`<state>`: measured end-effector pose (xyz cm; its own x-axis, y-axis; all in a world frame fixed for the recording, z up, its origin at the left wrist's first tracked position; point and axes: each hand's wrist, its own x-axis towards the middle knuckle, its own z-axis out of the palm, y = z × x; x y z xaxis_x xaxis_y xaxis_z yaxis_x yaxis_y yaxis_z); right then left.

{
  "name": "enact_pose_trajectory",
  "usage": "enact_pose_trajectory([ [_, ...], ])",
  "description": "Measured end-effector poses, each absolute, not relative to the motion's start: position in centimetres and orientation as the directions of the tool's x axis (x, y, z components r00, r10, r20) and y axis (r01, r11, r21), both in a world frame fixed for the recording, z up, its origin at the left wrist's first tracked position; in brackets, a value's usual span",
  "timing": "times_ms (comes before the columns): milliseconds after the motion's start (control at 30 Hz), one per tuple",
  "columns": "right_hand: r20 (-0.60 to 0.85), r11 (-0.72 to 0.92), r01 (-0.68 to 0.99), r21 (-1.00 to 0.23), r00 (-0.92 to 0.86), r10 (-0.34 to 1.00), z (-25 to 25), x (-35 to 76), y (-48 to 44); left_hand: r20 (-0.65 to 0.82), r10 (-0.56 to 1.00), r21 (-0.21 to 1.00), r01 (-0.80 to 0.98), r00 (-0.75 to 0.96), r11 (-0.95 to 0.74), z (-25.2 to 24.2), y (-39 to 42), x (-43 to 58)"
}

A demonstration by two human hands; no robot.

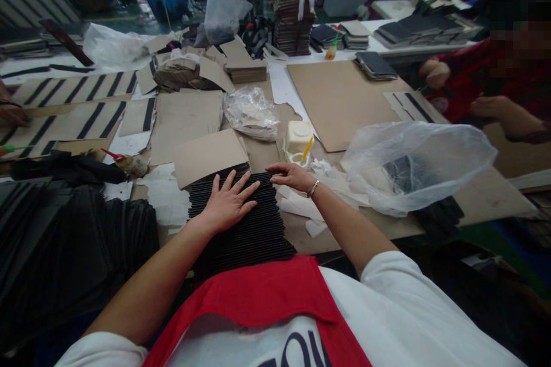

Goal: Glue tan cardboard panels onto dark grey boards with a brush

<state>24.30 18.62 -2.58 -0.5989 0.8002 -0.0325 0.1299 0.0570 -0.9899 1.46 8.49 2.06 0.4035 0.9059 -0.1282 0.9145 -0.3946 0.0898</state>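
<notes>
A fanned stack of black sheets (245, 232) lies on the table right in front of me, its edges stepped like a staircase. My left hand (228, 203) rests flat on top of it with fingers spread, holding nothing. My right hand (290, 175), with a bracelet at the wrist, lies at the stack's far right corner, fingers stretched out over the top sheet. A brown cardboard piece (209, 156) sits just behind the stack.
A clear plastic bag (413, 163) with dark pieces lies to the right. A white glue pot (300, 137) with a yellow brush stands behind my right hand. Black sheets (64, 241) pile up at left. Cardboard stacks (295, 11) and striped boards (77, 103) sit farther back. Another person (503, 86) works at right.
</notes>
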Motion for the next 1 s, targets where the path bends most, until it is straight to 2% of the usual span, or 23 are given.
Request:
enact_pose_trajectory([
  [333,-0.07,-0.014,0.092,-0.996,-0.638,0.767,-2.6,24.3,18.6,-0.119,0.892,0.112,0.899,0.436,-0.424,2.0,8.4,1.2],
  [500,-0.046,0.017,0.094,-0.995,-0.625,0.779,-2.4,24.4,18.6,-0.127,0.889,0.117,0.897,0.439,-0.426,2.2,8.5,1.2],
  [767,-0.044,0.003,0.066,-0.998,-0.693,0.72,-2.5,25.3,18.1,-0.134,0.891,0.118,0.899,0.434,-0.421,2.1,8.6,1.2],
  [1000,-0.043,0.012,0.081,-0.997,-0.652,0.757,-2.6,25.0,18.1,-0.113,0.887,0.104,0.893,0.448,-0.438,2.1,8.4,1.2],
])
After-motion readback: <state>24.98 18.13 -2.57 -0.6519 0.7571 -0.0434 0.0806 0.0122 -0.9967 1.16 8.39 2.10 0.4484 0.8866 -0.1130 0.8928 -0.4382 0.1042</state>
